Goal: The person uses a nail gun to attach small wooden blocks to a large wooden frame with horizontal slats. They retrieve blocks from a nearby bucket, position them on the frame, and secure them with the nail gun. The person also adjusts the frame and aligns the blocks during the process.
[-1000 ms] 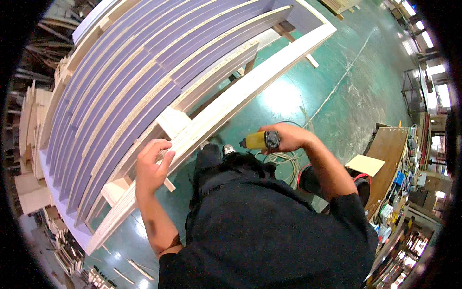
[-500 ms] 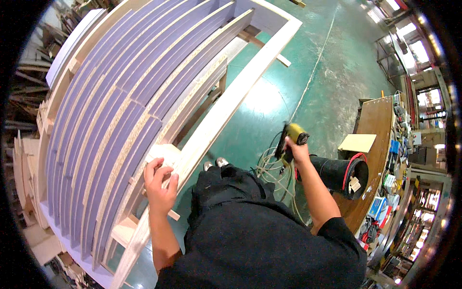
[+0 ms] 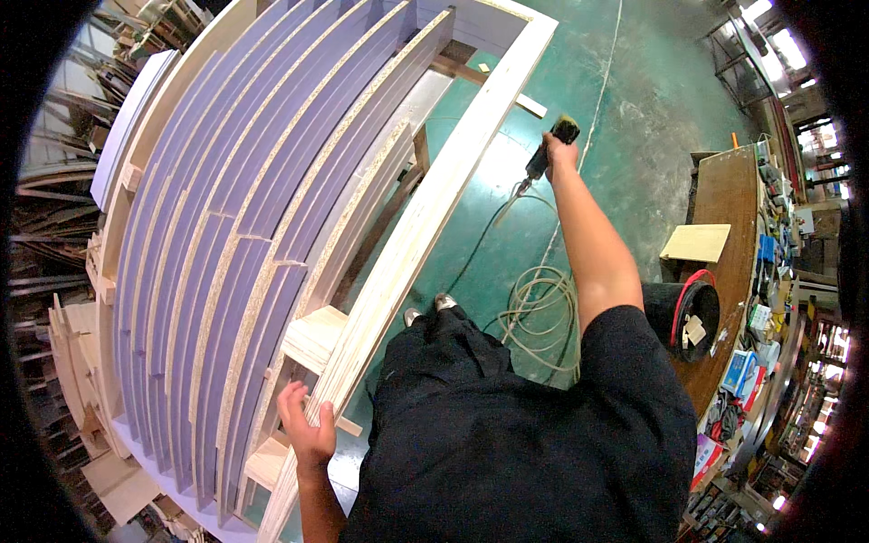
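Observation:
My right hand (image 3: 562, 159), stretched out ahead over the floor, grips a black-and-yellow nail gun (image 3: 565, 130) by its handle. An air hose (image 3: 496, 217) trails down from the tool. My left hand (image 3: 310, 433) is open, fingers spread, at the near part of the pale wooden rail (image 3: 425, 226); whether it touches the rail I cannot tell. Just beyond those fingers a wooden block (image 3: 315, 337) sits against the rail's inner side, and another block (image 3: 268, 460) lies nearer. Curved purple panels with chipboard edges (image 3: 226, 244) fill the large frame to the left.
Hose coils (image 3: 543, 312) lie on the green floor (image 3: 625, 181) to my right. Past them are a black bin (image 3: 665, 312) with wood scraps and a brown bench (image 3: 724, 195) crowded with tools and boxes. Timber offcuts (image 3: 77, 362) are stacked beyond the frame at left.
My right hand has swung the nail gun forward, farther from my body. My left hand has slid back along the rail toward me, leaving the wooden block uncovered.

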### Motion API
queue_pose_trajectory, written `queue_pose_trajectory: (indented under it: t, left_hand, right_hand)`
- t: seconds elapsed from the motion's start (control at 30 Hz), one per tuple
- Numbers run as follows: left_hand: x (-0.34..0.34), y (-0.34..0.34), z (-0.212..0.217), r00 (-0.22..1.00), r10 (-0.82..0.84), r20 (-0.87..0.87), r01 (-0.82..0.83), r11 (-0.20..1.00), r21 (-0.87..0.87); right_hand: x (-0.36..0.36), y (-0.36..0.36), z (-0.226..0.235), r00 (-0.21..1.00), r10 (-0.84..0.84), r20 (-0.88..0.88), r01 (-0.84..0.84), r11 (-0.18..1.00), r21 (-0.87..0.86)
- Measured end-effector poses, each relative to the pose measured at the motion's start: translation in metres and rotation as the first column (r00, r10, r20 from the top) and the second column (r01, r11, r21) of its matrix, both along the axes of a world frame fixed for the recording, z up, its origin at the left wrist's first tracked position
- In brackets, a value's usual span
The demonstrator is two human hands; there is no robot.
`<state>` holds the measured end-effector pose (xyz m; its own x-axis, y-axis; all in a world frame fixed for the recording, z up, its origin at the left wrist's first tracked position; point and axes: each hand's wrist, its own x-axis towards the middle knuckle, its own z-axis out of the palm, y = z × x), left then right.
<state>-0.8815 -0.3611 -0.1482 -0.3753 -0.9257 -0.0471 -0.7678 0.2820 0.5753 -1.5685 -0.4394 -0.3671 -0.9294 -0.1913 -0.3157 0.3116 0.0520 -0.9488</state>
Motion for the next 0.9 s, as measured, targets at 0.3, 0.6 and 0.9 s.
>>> queue_pose_trajectory:
  t: [0.3,0.6,0.9]
  left_hand:
    - [0.003,0.002,-0.017,0.999,-0.041,0.029,0.044,0.991,-0.125]
    - [0.0,-0.002,-0.014,0.999,-0.029,0.016,0.03,0.996,-0.09]
    - [0.002,-0.003,-0.018,0.999,-0.021,-0.029,0.019,0.997,-0.078]
  right_hand:
    - [-0.027,-0.069,0.018,0.993,-0.082,0.083,0.079,0.996,0.041]
    - [-0.06,-0.069,-0.005,0.995,-0.062,0.078,0.057,0.996,0.064]
    - [-0.045,-0.06,0.015,0.976,-0.068,0.205,0.093,0.989,-0.113]
